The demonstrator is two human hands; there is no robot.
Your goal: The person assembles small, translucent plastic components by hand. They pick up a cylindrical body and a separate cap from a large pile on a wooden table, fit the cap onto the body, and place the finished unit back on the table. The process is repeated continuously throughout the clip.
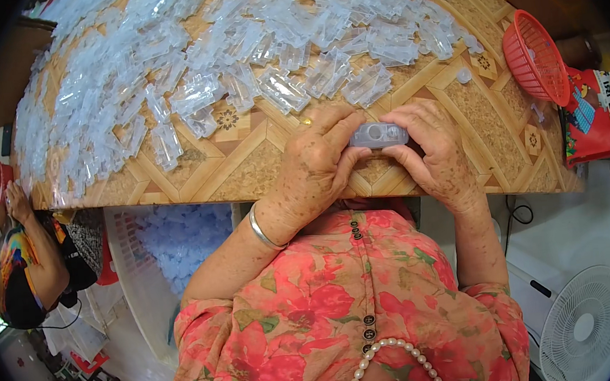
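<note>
Between my two hands, just above the table's near edge, is a small translucent grey-blue plastic case (378,135) with rounded ends and a round mark on its face. My left hand (320,152) pinches its left end between thumb and fingers. Its right end is gripped the same way by my right hand (429,145). Beyond my hands, a wide layer of clear plastic pieces (284,89) covers the far and left parts of the patterned table (244,163). They are flat, rectangular and loosely overlapping.
At the table's right side stand a red plastic basket (527,59) and a red printed bag (595,115). Below the edge, a white crate (134,280) holds bluish pieces (188,238). A white fan (582,325) is at lower right. Another person's arm (43,252) shows at far left.
</note>
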